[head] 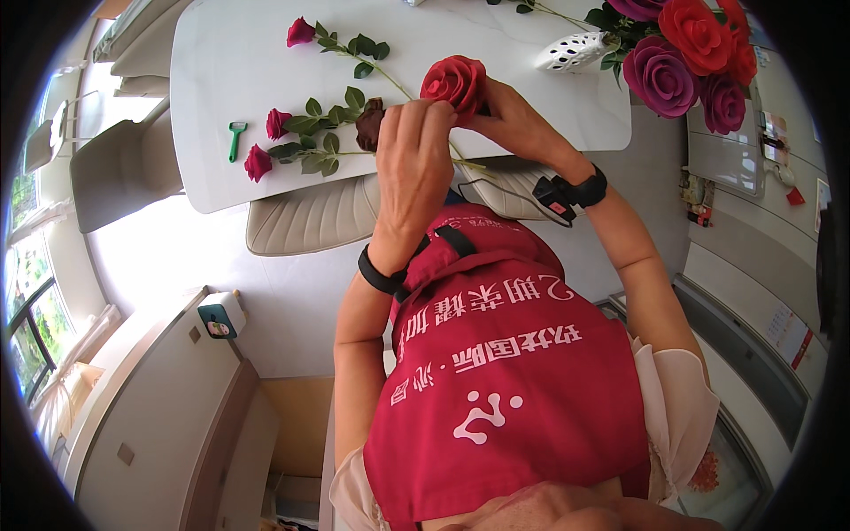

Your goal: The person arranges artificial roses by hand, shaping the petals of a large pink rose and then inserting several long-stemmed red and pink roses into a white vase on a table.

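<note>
A large red artificial rose (455,83) is held over the table's near side. My right hand (521,123) grips it from below and the right. The bunched fingertips of my left hand (415,156) pinch the near edge of its petals. Partly behind my left hand is a dark brown, crumpled flower head (368,125). Two smaller rose stems, with a pink-red rose (277,124) and a red rose (257,163), lie to the left with green leaves. Farther back lies a magenta rose (301,32), its stem running toward my hands.
A green peeler (235,141) lies near the left end of the white table (219,73). A white openwork vase (572,53) lies tilted at the back right beside large purple roses (662,76) and red ones. Beige chairs (319,219) stand against the near edge.
</note>
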`<state>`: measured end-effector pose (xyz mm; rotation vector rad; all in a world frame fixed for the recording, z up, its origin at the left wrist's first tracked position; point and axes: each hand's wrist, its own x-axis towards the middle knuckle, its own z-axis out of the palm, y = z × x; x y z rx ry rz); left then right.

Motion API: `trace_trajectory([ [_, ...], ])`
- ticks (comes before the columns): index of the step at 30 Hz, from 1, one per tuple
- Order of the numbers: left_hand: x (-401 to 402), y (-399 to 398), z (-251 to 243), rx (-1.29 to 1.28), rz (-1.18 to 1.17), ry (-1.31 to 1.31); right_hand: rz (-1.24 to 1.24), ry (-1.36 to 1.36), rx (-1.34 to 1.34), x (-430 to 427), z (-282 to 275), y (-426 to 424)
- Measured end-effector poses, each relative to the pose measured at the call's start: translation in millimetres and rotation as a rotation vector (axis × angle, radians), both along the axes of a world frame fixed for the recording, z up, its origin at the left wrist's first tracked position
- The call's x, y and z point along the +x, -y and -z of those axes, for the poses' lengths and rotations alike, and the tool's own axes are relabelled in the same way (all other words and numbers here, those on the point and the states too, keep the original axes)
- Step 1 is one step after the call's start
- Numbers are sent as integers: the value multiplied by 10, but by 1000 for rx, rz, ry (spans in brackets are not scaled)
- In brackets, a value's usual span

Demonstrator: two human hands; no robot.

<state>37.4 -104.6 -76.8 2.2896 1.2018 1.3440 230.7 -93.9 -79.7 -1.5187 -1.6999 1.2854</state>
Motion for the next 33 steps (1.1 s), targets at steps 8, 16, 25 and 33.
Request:
trace_trajectory([
  [8,-5,43,37,-189,-45,204,-9,-53,24,8,29,10],
  [16,81,33,94,-22,-140,11,25,-25,19,103,125,-27],
  [25,145,67,43,56,-101,-84,13,43,126,2,44,-28],
  [33,92,62,128,109,-38,12,2,-58,87,108,189,-12],
])
